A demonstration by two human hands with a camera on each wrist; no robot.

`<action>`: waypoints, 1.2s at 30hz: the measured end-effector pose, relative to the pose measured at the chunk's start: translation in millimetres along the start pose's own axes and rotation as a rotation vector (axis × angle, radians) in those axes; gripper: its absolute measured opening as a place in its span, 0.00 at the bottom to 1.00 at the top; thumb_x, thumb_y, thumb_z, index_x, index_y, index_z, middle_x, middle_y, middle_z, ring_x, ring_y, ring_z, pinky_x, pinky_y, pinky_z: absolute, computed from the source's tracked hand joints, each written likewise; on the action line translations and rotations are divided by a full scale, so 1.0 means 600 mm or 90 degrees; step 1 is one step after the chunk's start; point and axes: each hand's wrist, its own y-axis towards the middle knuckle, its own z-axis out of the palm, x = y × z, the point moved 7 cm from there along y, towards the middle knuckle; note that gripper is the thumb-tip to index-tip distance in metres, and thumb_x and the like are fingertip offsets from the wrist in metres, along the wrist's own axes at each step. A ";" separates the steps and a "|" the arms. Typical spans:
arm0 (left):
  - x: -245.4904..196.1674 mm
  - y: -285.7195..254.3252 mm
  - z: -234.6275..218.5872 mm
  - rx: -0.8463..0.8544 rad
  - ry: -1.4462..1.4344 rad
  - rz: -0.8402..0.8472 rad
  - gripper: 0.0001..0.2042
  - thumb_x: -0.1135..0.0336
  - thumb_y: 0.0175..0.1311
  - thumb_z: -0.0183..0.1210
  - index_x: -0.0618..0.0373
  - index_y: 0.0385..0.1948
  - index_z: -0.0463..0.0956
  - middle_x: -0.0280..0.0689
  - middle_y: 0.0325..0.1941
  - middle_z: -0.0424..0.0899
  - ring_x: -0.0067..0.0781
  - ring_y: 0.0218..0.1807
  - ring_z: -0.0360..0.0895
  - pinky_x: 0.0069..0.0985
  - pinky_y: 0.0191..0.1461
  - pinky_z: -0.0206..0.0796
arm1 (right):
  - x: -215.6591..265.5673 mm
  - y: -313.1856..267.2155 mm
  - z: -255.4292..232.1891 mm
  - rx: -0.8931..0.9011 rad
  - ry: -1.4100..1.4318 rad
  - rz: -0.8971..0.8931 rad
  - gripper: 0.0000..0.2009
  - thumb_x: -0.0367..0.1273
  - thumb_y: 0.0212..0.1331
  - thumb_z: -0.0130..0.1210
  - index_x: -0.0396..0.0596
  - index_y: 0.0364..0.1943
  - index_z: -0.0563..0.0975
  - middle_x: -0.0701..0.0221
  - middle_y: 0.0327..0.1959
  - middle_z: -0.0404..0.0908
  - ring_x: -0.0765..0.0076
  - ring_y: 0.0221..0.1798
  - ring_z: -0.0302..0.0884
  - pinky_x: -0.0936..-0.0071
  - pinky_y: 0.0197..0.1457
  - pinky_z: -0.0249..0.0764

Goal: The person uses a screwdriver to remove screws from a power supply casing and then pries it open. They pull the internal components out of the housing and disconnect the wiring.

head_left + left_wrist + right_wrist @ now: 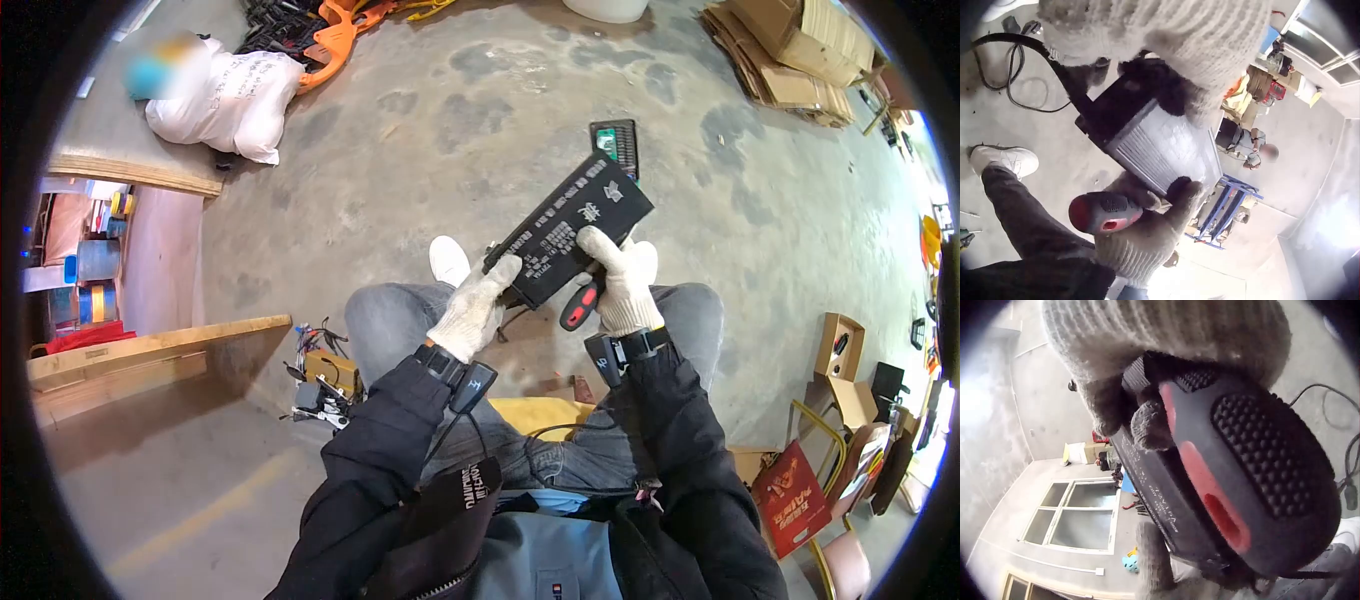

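Observation:
A black rectangular electrical box (pixel 568 235) with white printing is held up, tilted, above the floor between the person's feet. The gloved left hand (pixel 474 308) grips its near left end, thumb on the printed face. At its right side the gloved right hand (pixel 624 284) holds it, thumb also on that face. This hand also keeps a screwdriver (pixel 1266 481) against the palm; its black and red handle sticks out toward the body, and its shaft is hidden. In the left wrist view the box shows a ribbed metal side (pixel 1157 153) and a black cable (pixel 1038 45) at one end.
An open black bit case (pixel 628 150) lies on the floor beyond the box. Wired parts (pixel 325 375) lie left of the knee, beside a wooden-edged ledge (pixel 160 350). Flattened cardboard (pixel 780 60) is stacked far right; a red bag (pixel 792 498) stands near right.

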 end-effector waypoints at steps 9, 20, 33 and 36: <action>-0.028 0.005 0.047 0.030 -0.214 -0.013 0.41 0.33 0.75 0.49 0.68 0.70 0.65 0.55 0.68 0.77 0.50 0.68 0.79 0.43 0.75 0.72 | -0.024 0.011 0.007 0.019 -0.038 -0.009 0.20 0.29 0.64 0.65 0.45 0.60 0.77 0.74 0.49 0.85 0.74 0.47 0.82 0.73 0.51 0.80; -0.037 0.006 0.041 0.014 -0.182 -0.013 0.55 0.19 0.68 0.38 0.72 0.74 0.56 0.58 0.70 0.75 0.52 0.70 0.76 0.50 0.73 0.70 | -0.026 0.003 -0.003 -0.034 0.005 -0.054 0.15 0.34 0.61 0.71 0.39 0.45 0.82 0.70 0.32 0.82 0.74 0.24 0.75 0.75 0.25 0.77; -0.044 0.021 -0.101 -0.350 -0.177 0.167 0.49 0.26 0.66 0.55 0.65 0.71 0.55 0.53 0.73 0.63 0.53 0.69 0.67 0.48 0.66 0.68 | -0.067 0.025 -0.027 -0.069 0.095 0.023 0.10 0.35 0.64 0.70 0.47 0.43 0.82 0.75 0.33 0.83 0.81 0.23 0.72 0.84 0.22 0.73; -0.043 0.016 -0.084 -0.408 -0.187 0.185 0.43 0.31 0.70 0.55 0.66 0.67 0.59 0.52 0.65 0.71 0.50 0.63 0.76 0.47 0.58 0.76 | -0.075 0.028 -0.027 -0.075 0.104 0.042 0.10 0.35 0.64 0.69 0.46 0.43 0.82 0.75 0.33 0.82 0.80 0.23 0.72 0.83 0.22 0.74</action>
